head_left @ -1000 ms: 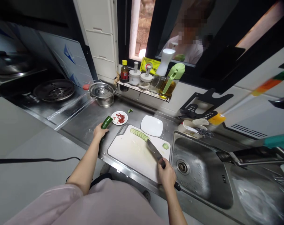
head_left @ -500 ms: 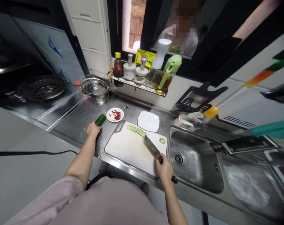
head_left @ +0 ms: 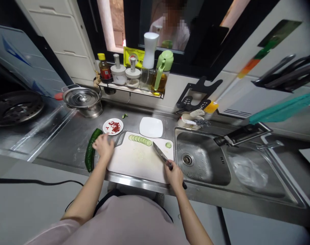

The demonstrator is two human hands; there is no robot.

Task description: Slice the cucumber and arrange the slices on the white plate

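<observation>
A long dark green cucumber point(head_left: 90, 151) lies on the steel counter, left of the cutting board. Just to its right hovers my left hand point(head_left: 103, 146), fingers apart and slightly curled, holding nothing. My right hand point(head_left: 174, 175) is wrapped round the black handle of a kitchen knife point(head_left: 160, 152), its blade angled up and left over the white cutting board point(head_left: 137, 166). Overlapping cucumber slices point(head_left: 140, 140) form a row along the board's far side. One more small cucumber piece point(head_left: 168, 145) rests at the board's far right corner.
Behind the board are a plate of chopped red pieces point(head_left: 116, 132) and a square white plate point(head_left: 151, 127). The sink point(head_left: 203, 160) adjoins on the right. A lidded steel pot point(head_left: 90, 109) stands at the back left; a condiment rack point(head_left: 132, 87) hangs on the wall.
My left hand has let go of the cucumber, which now lies on the counter, and has moved right toward the board. My right hand still holds the knife. The view has shifted right.
</observation>
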